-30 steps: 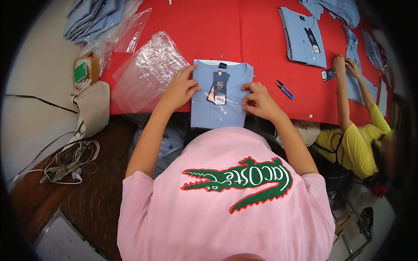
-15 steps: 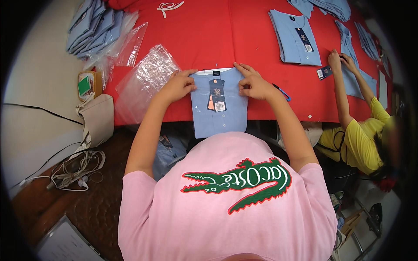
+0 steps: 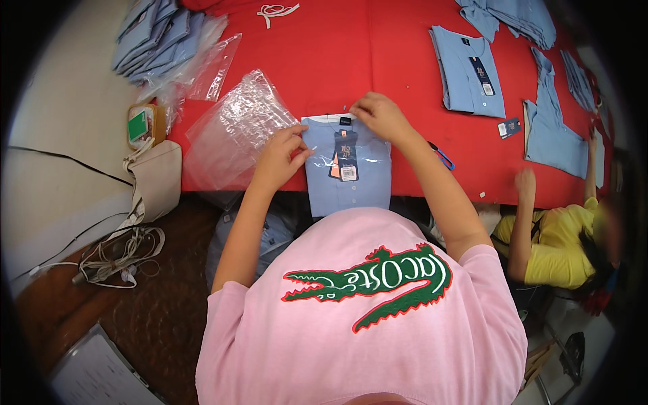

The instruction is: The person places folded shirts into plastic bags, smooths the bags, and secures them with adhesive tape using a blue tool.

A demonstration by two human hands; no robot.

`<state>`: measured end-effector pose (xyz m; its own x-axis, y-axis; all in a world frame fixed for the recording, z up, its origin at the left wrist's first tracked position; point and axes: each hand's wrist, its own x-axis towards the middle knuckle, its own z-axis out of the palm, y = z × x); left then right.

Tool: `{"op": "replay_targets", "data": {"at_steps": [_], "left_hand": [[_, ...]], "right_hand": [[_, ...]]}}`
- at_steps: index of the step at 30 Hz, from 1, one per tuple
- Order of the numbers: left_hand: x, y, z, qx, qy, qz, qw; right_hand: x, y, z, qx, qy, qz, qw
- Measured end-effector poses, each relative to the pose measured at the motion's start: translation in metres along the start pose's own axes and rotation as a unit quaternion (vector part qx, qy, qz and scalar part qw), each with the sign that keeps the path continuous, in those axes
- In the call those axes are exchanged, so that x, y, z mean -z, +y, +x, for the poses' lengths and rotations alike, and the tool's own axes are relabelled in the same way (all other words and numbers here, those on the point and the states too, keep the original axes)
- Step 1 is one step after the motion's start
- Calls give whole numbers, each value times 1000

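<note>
A folded light-blue shirt (image 3: 329, 192) with dark hang tags (image 3: 347, 160) lies in front of me at the table's near edge. Glare and creases over it show a clear plastic bag (image 3: 372, 150) around it. At the top edge, my right hand (image 3: 379, 116) is closed, fingertips pinching the bag near the collar. My left hand (image 3: 280, 156) rests at the upper left edge, its fingers bent and the thumb apart from them. A small white strip shows by its thumb.
Clear bags (image 3: 237, 116) lie left on the red table (image 3: 324, 57). Blue garments (image 3: 158, 37) are piled far left. Another tagged shirt (image 3: 466, 84) and blue scissors (image 3: 442, 156) are right. A yellow-sleeved co-worker (image 3: 557, 246) sits right. A tangled cable (image 3: 128, 253) hangs lower left.
My right hand has moved in toward the collar along the top edge. My left hand has slid down the left edge, its thumb lifting away. The co-worker's hands have separated, leaving a tag on the table.
</note>
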<state>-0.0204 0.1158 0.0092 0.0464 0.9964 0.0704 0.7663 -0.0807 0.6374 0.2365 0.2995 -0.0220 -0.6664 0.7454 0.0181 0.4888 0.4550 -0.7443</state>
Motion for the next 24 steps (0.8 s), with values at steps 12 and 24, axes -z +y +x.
{"op": "replay_targets", "data": {"at_steps": [12, 24], "left_hand": [[-5, -23, 15, -4, 18, -90, 996], [-11, -33, 28, 17, -155, 32, 987]], "right_hand": [[-10, -18, -38, 136, -126, -94, 978], [-15, -14, -47, 119, -64, -169, 976]]}}
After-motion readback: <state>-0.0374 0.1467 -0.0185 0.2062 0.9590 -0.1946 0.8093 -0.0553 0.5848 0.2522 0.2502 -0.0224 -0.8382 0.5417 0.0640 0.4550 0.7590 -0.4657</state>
